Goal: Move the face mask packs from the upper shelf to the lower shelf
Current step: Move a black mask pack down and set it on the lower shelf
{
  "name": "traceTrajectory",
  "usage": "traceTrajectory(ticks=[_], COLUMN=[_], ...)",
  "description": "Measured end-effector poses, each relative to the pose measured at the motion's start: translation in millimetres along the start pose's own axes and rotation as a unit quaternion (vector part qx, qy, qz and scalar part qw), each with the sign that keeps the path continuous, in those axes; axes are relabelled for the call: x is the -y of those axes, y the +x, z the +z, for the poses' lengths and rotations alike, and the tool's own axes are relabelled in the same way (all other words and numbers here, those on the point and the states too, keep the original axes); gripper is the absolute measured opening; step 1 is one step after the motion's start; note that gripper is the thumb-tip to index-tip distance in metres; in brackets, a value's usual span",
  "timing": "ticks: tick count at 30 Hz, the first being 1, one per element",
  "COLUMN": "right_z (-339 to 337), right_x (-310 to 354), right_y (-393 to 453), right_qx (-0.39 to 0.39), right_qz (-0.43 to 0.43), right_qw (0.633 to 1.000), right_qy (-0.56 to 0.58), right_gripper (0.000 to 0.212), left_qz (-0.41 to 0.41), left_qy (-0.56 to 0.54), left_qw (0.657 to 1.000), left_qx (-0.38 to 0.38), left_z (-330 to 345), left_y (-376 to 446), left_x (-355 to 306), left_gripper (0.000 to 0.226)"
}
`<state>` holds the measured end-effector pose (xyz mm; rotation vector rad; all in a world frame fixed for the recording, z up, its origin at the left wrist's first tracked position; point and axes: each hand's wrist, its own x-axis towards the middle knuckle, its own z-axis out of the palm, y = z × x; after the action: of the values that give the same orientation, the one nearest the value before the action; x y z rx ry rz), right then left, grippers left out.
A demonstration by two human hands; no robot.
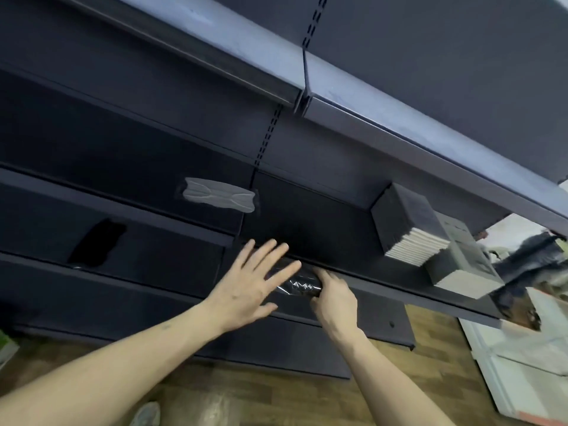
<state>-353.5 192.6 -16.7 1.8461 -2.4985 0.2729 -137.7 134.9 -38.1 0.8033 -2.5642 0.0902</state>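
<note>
1. Head view: the right hand (333,298) curls its fingers round a black face mask pack (299,285) in glossy wrap, right at the front lip of the dark shelf (384,279).
2. The pack's long axis runs along that lip, left end toward the left hand (253,285), right end inside the right-hand grip.
3. The left hand is spread flat, fingers straight, lying over the pack's left end, gripping nothing.
4. A white mask pack (219,195) lies further back, left of the held pack, long axis roughly parallel.
5. A stack of boxes (430,235) sits right of the held pack.
</note>
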Motion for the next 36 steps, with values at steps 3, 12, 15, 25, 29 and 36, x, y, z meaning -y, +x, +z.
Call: traceTrajectory(ticks=[3, 12, 15, 25, 29, 36], right_z=[3.0, 11.9, 12.2, 20.4, 23.3, 31.8], right_x=[22.1, 108.4, 146.6, 305.1, 391.6, 553.3], right_y=[-15.8, -72.9, -87.8, -145.2, -180.5, -261.0], right_qx=[-0.015, -0.032, -0.045, -0.098, -0.108, -0.114], right_qz=[-0.091, -0.274, -0.308, -0.493, -0.544, -0.613], right_qw=[0.996, 0.961, 0.950, 0.861, 0.828, 0.774], right_qy=[-0.009, 0.018, 0.015, 0.074, 0.083, 0.107], right_gripper=[0.064, 0.064, 0.084, 0.059, 0.055, 0.047], left_qz=[-0.055, -0.295, -0.336, -0.489, -0.510, -0.475], left_qy=[0.104, 0.188, 0.206, 0.219, 0.253, 0.336], left_qw=[0.988, 0.916, 0.901, 0.838, 0.819, 0.812], left_qx=[0.102, 0.195, 0.180, 0.098, 0.069, 0.053], left_z=[-7.1, -77.4, -99.4, -180.5, -223.5, -307.8], left_y=[-17.1, -106.9, -143.0, -288.3, -371.2, -531.7], left_x=[-31.5, -15.6, -8.3, 33.2, 56.3, 108.8], left_gripper=[0.095, 0.071, 0.070, 0.069, 0.083, 0.076])
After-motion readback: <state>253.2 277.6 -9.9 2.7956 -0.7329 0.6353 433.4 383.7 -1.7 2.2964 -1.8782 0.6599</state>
